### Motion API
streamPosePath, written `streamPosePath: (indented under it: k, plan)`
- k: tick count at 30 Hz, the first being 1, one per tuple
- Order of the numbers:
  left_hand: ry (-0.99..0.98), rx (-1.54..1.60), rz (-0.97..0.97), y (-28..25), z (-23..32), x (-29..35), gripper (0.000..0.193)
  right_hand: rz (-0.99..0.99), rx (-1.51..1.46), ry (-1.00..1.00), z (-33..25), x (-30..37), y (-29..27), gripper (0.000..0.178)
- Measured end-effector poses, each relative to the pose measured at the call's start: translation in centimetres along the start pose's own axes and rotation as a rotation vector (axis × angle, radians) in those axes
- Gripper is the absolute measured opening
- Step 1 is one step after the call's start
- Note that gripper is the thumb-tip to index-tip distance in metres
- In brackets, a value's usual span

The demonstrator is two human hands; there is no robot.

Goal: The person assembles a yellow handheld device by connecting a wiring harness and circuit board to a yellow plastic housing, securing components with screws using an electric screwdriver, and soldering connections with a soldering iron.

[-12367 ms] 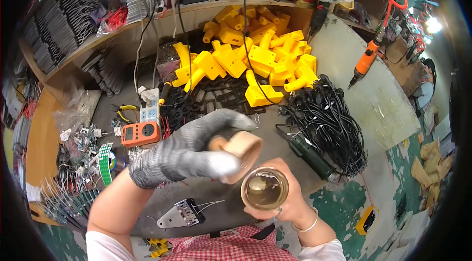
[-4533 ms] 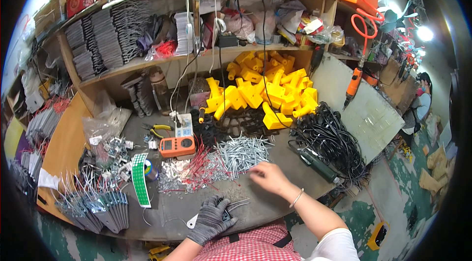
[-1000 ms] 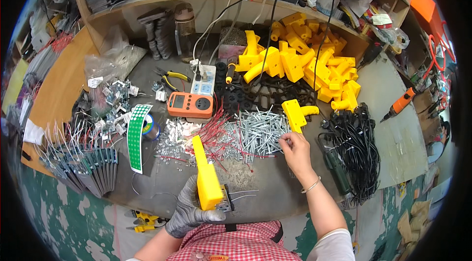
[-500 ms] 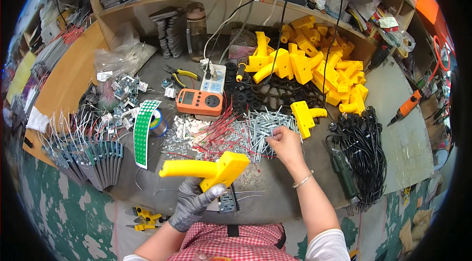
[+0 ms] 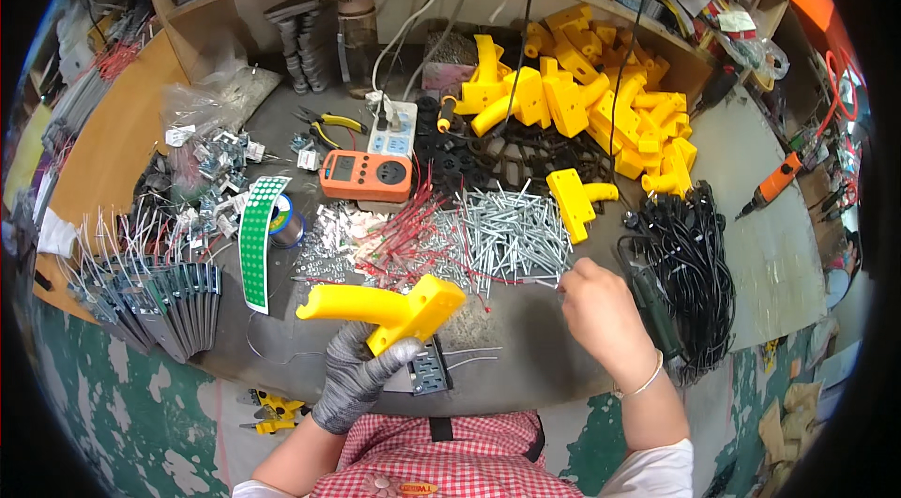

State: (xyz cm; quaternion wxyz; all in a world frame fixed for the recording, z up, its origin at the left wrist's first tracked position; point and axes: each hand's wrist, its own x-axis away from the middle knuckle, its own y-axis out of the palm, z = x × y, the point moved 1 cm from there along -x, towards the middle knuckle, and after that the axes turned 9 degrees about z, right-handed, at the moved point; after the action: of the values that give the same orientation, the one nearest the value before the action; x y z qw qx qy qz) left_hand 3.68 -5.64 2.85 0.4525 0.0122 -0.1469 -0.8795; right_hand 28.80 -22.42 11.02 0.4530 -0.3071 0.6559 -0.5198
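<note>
Head view: yellow housing gripped in my gloved left hand, crowded bench all round

I have the left fingers clamped on the housing, thumb on its near face, its handle pointing left. My bare right hand is at the right end of a heap of screws, fingertips bunched; I cannot tell whether they pinch anything.

A loose yellow housing lies just beyond that hand, and a dark green tool with a tangle of black cables crowds its right side. Left of the screws, red wires run into small white parts, with an orange meter behind. A green dotted strip stands in front of a spool, covering part of it. Hanging black cords cross in front of the yellow pile at the back.

Most of my left fingers are hidden behind the housing. Hand and housing also cover part of a metal bracket, its two pale wires sticking out to the right. The shelf stacks are cut off along the top, and the bench edge partly hides some yellow things below, too small to make out.
</note>
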Motion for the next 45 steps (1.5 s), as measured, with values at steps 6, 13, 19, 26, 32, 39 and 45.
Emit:
streamPosePath:
  k: [6,13,19,26,32,39,45]
  plan:
    - [0.007,-0.016,-0.013,1.2,0.3,-0.4,0.053,-0.132,-0.023,-0.128,-4.0,0.6,4.1,0.011]
    - [0.039,-0.035,0.022,-0.2,-0.1,-0.5,0.053,0.049,-0.531,0.025,-3.0,1.5,6.2,0.020]
    - [-0.007,0.028,0.060,-0.3,-0.2,-1.0,0.052,-0.166,-0.860,0.442,0.1,2.1,6.9,0.018]
    - [-0.028,-0.040,0.022,-0.3,-0.1,-1.0,0.052,0.015,-0.161,-0.844,-0.7,0.1,7.3,0.024]
    - [-0.035,-0.039,0.021,0.5,0.0,-1.5,0.052,0.067,-0.250,-1.112,0.2,-2.2,8.1,0.034]
    - [-0.037,-0.069,0.003,-0.1,0.0,-2.3,0.050,0.138,-0.236,-1.183,1.3,-2.9,8.2,0.027]
    - [-0.021,-0.036,0.004,0.7,0.2,-2.4,0.049,0.151,-0.275,-1.200,-0.5,-4.0,9.0,0.022]
